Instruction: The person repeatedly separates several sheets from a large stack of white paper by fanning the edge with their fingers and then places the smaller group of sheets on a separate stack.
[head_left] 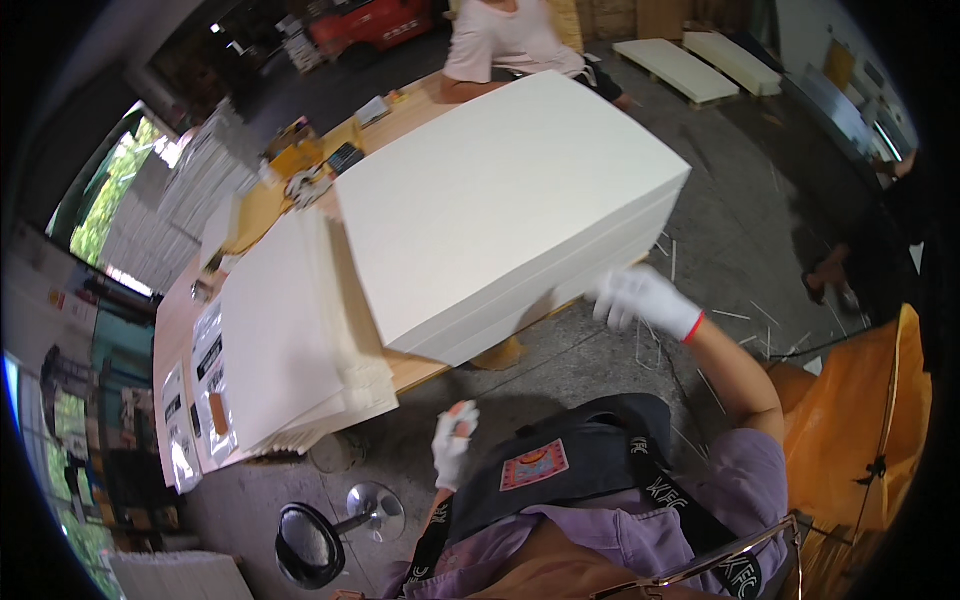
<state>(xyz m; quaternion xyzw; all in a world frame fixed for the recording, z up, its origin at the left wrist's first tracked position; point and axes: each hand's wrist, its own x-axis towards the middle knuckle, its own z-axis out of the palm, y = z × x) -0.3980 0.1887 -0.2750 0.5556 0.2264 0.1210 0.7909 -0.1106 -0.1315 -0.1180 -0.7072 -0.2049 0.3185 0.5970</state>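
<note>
A tall block of stacked white paper sheets [510, 190] lies on a wooden table, with layer lines along its near side. My right hand [642, 302], in a white glove with a red cuff, hangs in the air beside that near side. Its fingers are loosely bent and apart, and no object shows in them. Low in front of my body is my left hand [455, 445], also in a white glove, its fingers drawn together. A small orange-pink patch shows at its fingertips; whether this is skin or an object is unclear. Left of the block is a fanned pile of cream sheets [290, 330].
Silver plastic packets [210, 375] lie on the table's left end. A calculator [345, 158] is among clutter behind the cream pile. A person [505, 45] is at the far side. A round black stool [310, 545] stands at lower left, an orange sheet [850, 420] at right.
</note>
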